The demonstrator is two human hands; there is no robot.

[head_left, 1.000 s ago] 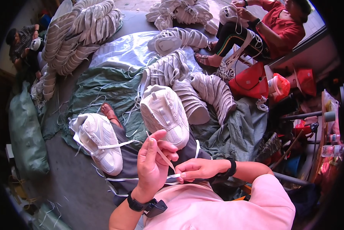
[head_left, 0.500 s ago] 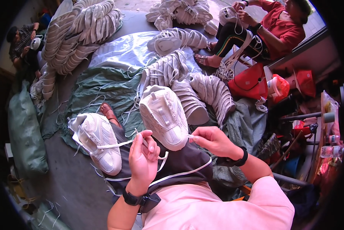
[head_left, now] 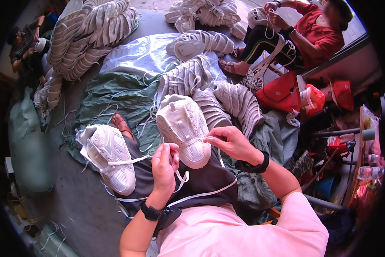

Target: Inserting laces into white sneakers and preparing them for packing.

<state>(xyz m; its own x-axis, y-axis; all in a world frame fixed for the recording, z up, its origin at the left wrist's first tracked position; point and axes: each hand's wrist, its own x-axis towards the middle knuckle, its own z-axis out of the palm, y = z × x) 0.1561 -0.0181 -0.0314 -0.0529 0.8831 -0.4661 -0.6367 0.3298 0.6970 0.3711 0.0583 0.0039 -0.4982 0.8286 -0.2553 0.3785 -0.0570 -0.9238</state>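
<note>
While the white sneaker [head_left: 184,128] lies sole-down on the person's dark-trousered lap, toe toward the body, the right hand [head_left: 229,140] pinches a white lace [head_left: 181,177] at the shoe's right side, fingers closed on it. The left hand [head_left: 164,160] is raised just beside the toe, fingers curled shut around the same lace, which loops down over the thigh. A second white sneaker [head_left: 109,156] rests on the left knee, laces trailing. Beyond, stacked white shoe uppers [head_left: 226,100] lie on a green tarpaulin [head_left: 111,94]; a person in red [head_left: 316,30] sits further off.
</note>
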